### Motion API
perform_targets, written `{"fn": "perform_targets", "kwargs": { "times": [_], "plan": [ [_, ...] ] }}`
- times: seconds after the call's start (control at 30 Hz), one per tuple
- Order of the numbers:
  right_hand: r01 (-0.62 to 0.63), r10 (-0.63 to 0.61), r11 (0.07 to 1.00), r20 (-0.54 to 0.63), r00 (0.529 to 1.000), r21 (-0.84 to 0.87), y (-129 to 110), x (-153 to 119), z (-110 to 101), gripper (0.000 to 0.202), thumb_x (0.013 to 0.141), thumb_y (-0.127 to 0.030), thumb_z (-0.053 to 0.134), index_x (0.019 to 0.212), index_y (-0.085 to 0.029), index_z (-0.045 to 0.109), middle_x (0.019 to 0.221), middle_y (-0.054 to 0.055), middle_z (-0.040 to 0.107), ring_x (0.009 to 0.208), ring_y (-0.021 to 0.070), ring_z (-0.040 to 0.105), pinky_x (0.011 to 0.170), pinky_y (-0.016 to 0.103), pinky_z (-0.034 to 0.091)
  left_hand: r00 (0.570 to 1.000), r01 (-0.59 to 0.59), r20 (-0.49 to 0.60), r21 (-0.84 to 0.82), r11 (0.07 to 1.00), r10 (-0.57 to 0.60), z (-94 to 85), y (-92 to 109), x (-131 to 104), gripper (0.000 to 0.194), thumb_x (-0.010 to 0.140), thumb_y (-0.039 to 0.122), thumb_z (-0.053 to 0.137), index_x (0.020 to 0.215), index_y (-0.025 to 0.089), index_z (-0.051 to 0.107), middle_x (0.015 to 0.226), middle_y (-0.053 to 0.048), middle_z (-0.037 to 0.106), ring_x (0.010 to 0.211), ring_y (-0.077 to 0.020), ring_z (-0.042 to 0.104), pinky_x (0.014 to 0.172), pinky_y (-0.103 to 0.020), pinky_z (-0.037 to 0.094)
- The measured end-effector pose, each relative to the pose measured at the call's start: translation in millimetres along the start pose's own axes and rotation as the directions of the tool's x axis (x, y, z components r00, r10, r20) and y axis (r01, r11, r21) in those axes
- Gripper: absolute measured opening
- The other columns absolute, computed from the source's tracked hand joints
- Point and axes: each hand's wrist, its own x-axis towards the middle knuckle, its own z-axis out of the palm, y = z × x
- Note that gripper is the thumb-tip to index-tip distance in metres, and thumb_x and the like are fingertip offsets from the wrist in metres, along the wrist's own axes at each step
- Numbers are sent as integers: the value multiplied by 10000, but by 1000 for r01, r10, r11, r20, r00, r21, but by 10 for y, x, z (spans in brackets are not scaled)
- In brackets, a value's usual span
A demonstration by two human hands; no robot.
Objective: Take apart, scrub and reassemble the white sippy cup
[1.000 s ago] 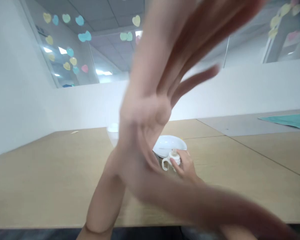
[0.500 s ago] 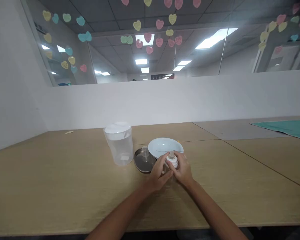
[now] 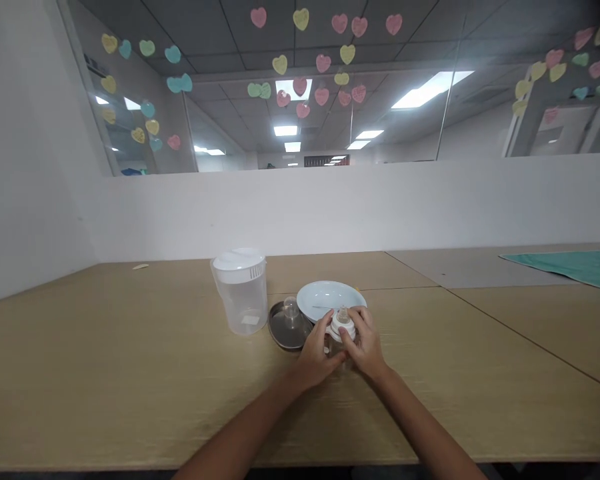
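A baby bottle [image 3: 336,344] with a clear body stands upright between my hands, just in front of the white bowl. On top of it sits a white collar ring [image 3: 343,326] with a clear teat [image 3: 343,313]. My left hand [image 3: 316,352] wraps round the bottle's left side and body. Round the collar ring, my right hand [image 3: 367,343] has its thumb at the front and its fingers behind. Much of the bottle's body is hidden by my fingers. A clear domed cap [image 3: 291,307] rests on the metal tray [image 3: 281,337] to the left.
Left of the tray stands a clear plastic pitcher [image 3: 243,303] with a white lid. Behind my hands is a white oval bowl [image 3: 327,292] with a thin rod in it. A green cloth [image 3: 565,267] lies far right on the wooden table [image 3: 130,373], against a white wall.
The camera view has tilted slightly upward. My right thumb and fingers have shifted on the collar ring, and more of the bottle below it shows. Both hands stay on the bottle.
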Motion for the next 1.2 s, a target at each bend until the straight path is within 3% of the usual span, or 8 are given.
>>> {"fn": "perform_targets", "kwargs": {
  "times": [0.27, 0.7, 0.97, 1.2],
  "plan": [
    [-19, 18, 999, 21, 1000, 33, -12, -22, 18, 296, 862, -339, 425, 1083, -189, 550, 960, 71, 515, 894, 216, 530, 779, 359, 459, 998, 57, -21, -90, 994, -59, 9, 16, 11, 746, 700, 287, 695, 1356, 186, 353, 1320, -115, 491, 1188, -258, 471, 974, -393, 419],
    [75, -78, 996, -57, 995, -50, -12, -42, 9, 302, 840, -330, 498, 1110, -196, 507, 1037, 103, 608, 962, 239, 566, 818, 395, 462, 1000, 10, -28, -89, 996, -13, -5, 40, 22, 689, 693, 262, 702, 1315, 193, 414, 1321, -106, 500, 1187, -259, 483, 1014, -400, 390],
    [36, -37, 999, -89, 995, -19, -8, -33, 54, 302, 825, -322, 523, 1101, -199, 531, 1027, 102, 588, 979, 240, 553, 839, 406, 464, 1000, 15, -10, -100, 995, -16, -14, 76, 23, 660, 713, 285, 680, 1312, 195, 419, 1320, -97, 500, 1153, -249, 503, 973, -381, 425],
    [22, -19, 998, -56, 998, 60, 48, -63, 30, 335, 886, -324, 388, 1148, -202, 556, 1046, 94, 622, 972, 243, 564, 841, 426, 446, 996, 84, 6, -84, 993, -84, -3, 21, 0, 829, 681, 311, 727, 1381, 179, 302, 1306, -128, 491, 1187, -261, 467, 975, -395, 416]
  ]
}}
